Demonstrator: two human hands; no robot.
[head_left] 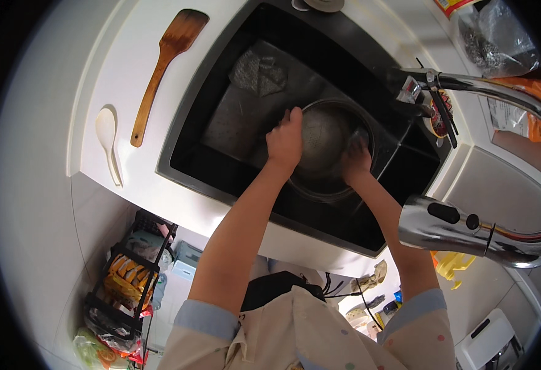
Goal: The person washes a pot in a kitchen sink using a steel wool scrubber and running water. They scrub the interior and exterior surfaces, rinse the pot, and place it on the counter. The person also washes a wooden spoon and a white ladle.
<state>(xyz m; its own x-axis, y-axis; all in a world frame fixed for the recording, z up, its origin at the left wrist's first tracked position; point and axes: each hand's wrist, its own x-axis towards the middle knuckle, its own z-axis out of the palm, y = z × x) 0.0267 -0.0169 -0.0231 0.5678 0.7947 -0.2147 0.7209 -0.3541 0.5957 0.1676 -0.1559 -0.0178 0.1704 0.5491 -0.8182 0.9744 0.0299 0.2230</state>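
A round metal pot [319, 138] sits inside the black sink [247, 134], slightly tilted as I see it. My left hand [286, 138] grips the pot's rim on its left side, thumb up. My right hand [357, 159] reaches into the pot by its right inner wall, its fingers around a small greyish thing [359, 135] that is too blurred to name. The pot's bottom looks wet or cloudy. Up and left of the pot, a crumpled grey cloth [259, 71] lies on the sink floor.
A wooden spatula [159, 69] and a white rice paddle [107, 134] lie on the white counter [127, 83]. The chrome faucet [437, 224] arches in at right, its head above my right forearm. A black wheeled rack [127, 277] with packages stands below left.
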